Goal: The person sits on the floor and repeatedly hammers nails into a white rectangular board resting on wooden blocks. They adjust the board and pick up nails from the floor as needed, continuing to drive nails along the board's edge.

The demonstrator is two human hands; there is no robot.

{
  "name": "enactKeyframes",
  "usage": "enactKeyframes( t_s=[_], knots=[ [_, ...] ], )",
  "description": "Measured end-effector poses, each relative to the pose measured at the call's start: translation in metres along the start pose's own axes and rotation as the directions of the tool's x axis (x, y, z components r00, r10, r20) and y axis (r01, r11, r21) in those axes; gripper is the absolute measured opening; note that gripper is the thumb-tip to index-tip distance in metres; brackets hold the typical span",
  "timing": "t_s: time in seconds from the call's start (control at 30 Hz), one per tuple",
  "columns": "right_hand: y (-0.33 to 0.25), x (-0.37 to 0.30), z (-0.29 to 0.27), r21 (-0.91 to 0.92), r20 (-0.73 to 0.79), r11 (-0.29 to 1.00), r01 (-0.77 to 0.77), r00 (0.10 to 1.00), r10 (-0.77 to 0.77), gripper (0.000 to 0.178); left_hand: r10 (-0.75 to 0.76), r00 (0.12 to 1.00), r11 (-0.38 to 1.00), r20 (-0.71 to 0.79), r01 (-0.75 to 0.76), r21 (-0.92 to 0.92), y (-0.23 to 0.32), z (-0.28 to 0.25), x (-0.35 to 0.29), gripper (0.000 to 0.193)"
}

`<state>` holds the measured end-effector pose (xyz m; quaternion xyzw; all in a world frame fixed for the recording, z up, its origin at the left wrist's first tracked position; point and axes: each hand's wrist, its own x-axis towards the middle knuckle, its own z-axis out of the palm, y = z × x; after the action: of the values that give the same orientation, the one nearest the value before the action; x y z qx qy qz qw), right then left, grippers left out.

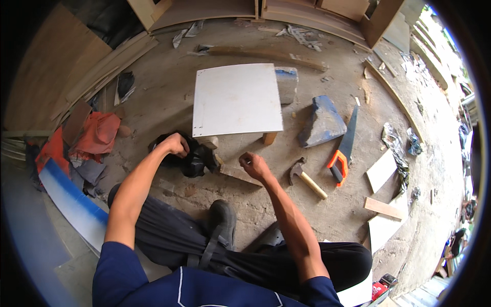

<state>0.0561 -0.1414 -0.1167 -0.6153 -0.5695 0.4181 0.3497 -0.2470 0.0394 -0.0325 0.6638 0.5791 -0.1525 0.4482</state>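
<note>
My left hand reaches down into a crumpled black plastic bag on the ground, left of a small stool-like piece. Its fingers are bent together, and their tips are hidden in the bag. My right hand hovers over the ground in front of the stool with its fingers curled closed; anything in them is too small to make out. A square white board forms the top of the stool, with a wooden leg showing under its near right corner. A short wood offcut lies between my hands.
Right of my right hand lie a hammer with a wooden handle, a handsaw with an orange-black grip and a blue-grey broken block. White board scraps are farther right. Wooden cabinet frames stand behind; orange cloth lies left.
</note>
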Motion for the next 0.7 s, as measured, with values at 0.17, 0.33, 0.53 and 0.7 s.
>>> enactKeyframes(
  t_s=[0.17,0.33,0.53,0.7],
  knots=[
    [0.011,0.007,-0.014,0.094,0.106,0.980,-0.175,0.981,0.165,0.030,0.386,0.879,0.921,0.280,-0.352,-0.164,0.059,0.044,-0.008,0.018],
    [0.000,-0.013,-0.037,0.264,0.251,0.908,-0.326,0.932,0.262,0.038,0.331,0.882,0.941,0.337,-0.334,-0.049,0.131,0.099,-0.007,0.023],
    [0.010,-0.044,-0.084,0.562,0.133,0.696,-0.447,0.879,0.458,0.039,0.531,0.836,0.818,0.136,-0.464,-0.341,0.190,0.182,0.033,0.016],
    [0.014,-0.090,-0.131,0.474,-0.104,0.770,-0.427,0.842,0.530,0.029,0.616,0.777,0.653,0.127,-0.414,-0.634,0.230,0.230,0.031,0.021]
  ],
)
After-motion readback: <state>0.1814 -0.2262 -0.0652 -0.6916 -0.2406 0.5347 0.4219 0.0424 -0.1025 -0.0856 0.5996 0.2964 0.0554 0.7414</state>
